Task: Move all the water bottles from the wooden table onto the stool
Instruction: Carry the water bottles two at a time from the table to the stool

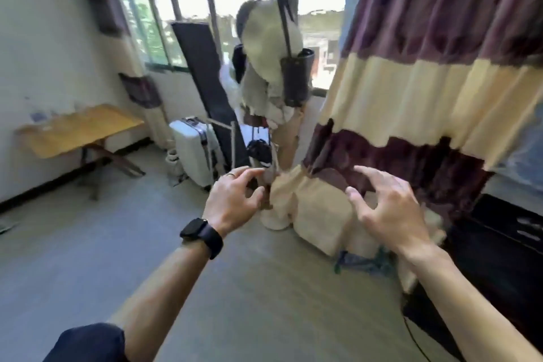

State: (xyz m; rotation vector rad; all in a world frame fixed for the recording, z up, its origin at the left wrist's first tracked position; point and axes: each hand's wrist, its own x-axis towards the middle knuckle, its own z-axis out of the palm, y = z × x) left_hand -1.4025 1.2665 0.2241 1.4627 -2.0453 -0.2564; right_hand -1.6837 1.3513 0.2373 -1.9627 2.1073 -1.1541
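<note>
Grey floor [88, 244], a blurred room, and two hands raised with nothing in them.
At nine o'clock stands the wooden table [79, 129]; what lies on its top is too blurred to tell. The left hand [232, 200], a dark watch [202, 236] on its wrist, hovers at centre with fingers loosely curved and apart. At its three o'clock, the right hand [388, 209] spreads bent fingers before the striped curtain [426, 82]. A white suitcase [192, 150] sits at eleven o'clock of the left hand.
</note>
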